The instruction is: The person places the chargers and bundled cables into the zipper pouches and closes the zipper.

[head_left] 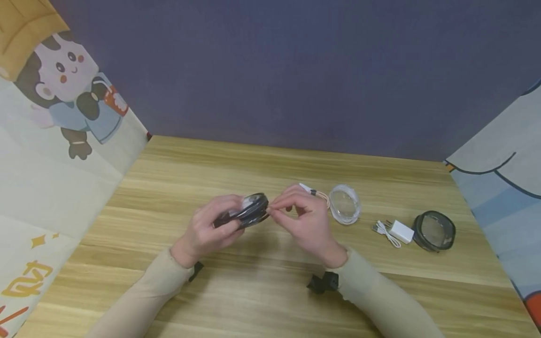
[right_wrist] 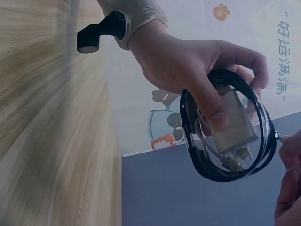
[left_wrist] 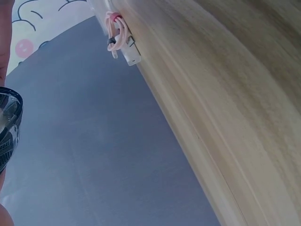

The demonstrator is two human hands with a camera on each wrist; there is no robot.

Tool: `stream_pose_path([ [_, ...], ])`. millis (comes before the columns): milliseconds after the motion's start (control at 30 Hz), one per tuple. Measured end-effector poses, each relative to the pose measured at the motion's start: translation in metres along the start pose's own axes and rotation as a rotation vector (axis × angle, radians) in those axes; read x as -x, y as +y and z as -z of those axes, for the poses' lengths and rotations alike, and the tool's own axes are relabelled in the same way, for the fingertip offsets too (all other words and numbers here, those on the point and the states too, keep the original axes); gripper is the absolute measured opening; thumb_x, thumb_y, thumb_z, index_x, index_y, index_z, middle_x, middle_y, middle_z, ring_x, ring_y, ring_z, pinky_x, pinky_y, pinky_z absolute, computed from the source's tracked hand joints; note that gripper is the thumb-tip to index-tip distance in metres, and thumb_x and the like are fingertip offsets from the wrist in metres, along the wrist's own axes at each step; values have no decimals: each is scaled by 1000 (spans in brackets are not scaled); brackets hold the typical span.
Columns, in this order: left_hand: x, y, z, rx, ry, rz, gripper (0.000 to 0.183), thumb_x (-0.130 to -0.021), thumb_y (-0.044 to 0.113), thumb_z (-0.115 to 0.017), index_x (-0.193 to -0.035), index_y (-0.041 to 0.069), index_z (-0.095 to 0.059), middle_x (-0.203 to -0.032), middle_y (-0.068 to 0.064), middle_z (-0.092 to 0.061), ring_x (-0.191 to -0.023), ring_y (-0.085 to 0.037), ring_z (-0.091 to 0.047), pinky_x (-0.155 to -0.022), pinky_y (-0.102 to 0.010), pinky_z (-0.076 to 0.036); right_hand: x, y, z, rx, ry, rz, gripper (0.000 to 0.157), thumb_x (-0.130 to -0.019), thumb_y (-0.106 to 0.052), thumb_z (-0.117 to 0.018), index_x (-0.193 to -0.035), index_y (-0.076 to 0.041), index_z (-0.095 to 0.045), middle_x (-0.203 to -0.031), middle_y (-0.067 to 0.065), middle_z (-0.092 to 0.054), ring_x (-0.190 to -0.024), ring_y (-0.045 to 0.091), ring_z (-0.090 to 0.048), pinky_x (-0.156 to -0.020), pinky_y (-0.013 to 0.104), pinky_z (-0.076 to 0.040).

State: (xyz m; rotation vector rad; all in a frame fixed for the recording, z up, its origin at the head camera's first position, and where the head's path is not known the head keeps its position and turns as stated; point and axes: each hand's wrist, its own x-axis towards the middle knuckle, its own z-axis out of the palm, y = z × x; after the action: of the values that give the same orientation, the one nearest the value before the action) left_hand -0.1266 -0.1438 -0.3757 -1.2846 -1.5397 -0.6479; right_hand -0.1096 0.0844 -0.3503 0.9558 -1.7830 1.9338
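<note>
A small round clear case with black zipped edges (head_left: 253,210) is held up over the table by my left hand (head_left: 214,224), thumb and fingers on its two sides. Through its clear wall, the right wrist view shows a white charger plug (right_wrist: 233,123) and a pale cable (right_wrist: 212,146) inside. My right hand (head_left: 307,217) pinches the zipper pull (right_wrist: 277,136) at the case's edge with thumb and forefinger. Only a sliver of the case (left_wrist: 10,125) and fingers shows in the left wrist view.
Right of my hands lie a pink cable (head_left: 322,195) by a white charger, partly hidden, and a clear case with white edging (head_left: 345,204). Farther right are a white USB cable (head_left: 386,233), a white plug (head_left: 401,231) and another black-edged case (head_left: 434,231). A dark panel (head_left: 296,80) stands behind the table.
</note>
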Motion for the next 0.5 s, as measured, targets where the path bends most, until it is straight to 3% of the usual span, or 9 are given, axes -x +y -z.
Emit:
stream_pose_path([
  [333, 0, -1, 0, 15, 31, -15, 10, -90, 9, -67, -87, 7, -57, -95, -25, -64, -79, -40, -68, -72, -42, -61, 0, 9, 9, 18, 41, -79, 14, -75, 17, -75, -80, 5, -71, -81, 13, -68, -75, 20, -57, -66, 22, -48],
  [500, 4, -2, 0, 17, 3, 23, 10, -90, 9, -65, -88, 5, -56, -98, -24, -64, -82, -40, -68, -75, -42, -61, -1, 11, 11, 30, 50, -147, 14, -77, 15, -75, -82, 3, -71, -82, 15, -68, -76, 21, -60, -63, 21, -49],
])
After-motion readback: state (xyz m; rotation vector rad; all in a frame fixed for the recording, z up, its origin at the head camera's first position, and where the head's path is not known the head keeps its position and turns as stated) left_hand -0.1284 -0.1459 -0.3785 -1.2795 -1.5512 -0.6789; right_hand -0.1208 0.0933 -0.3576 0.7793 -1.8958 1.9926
